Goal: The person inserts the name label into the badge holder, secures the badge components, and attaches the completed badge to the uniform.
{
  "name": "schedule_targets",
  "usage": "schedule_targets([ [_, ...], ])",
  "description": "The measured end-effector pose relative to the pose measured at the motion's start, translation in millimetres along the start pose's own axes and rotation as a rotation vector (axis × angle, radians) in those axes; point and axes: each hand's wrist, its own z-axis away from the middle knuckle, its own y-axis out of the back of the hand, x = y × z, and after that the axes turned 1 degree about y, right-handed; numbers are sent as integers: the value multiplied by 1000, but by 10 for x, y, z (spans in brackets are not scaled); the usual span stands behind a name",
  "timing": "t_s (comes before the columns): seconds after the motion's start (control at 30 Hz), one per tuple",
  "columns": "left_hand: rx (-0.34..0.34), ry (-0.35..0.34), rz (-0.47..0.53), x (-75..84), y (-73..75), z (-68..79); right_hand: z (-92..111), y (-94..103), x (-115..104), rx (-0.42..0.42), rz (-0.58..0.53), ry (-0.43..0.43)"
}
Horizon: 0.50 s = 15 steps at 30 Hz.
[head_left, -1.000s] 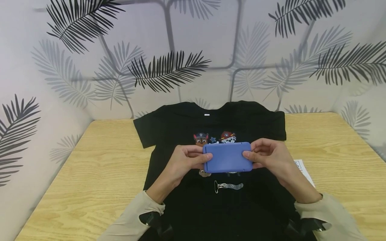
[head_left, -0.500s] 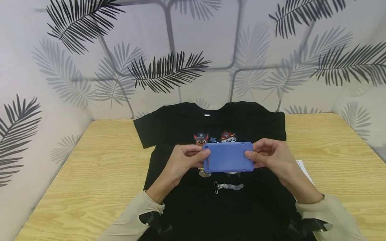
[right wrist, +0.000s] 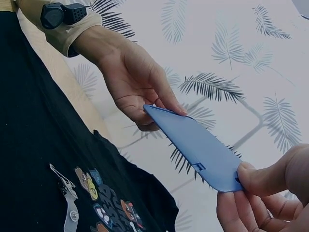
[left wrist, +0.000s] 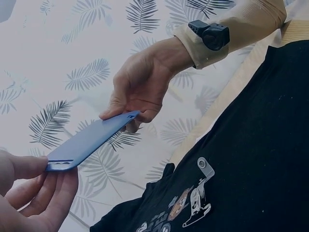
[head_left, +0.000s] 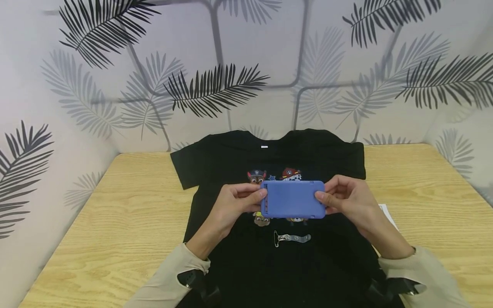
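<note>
Left grip [head_left: 231, 207] and right grip [head_left: 352, 199] each pinch one short end of a blue case [head_left: 294, 199] between thumb and fingers. The case is held lengthwise in the air above a black shirt [head_left: 227, 256], its broad face towards the head camera; a narrow slot [head_left: 264, 208] runs along the end in the left grip. Behind the case, the shirt's cartoon print [head_left: 291, 174] is partly covered. Nearer the wearer, a clip [head_left: 292, 238] with a clear strap lies on the shirt, which is spread on a wooden table [head_left: 127, 201]. Beside the right forearm, a white item [head_left: 388, 215], perhaps a card, is largely hidden. A leaf-patterned backdrop [head_left: 250, 47] rises beyond.
</note>
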Motion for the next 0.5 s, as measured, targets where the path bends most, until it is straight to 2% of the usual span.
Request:
schedule_targets([
  [0.3,35,-14,121,22,67,-33,-14,100,9,-6,-53,-3],
  [0.4,10,-9,97,22,71,-38,-21,89,11,-16,-43,-8],
  [0.5,-20,25,65,19,48,-39,-28,62,19,-23,-40,-8],
])
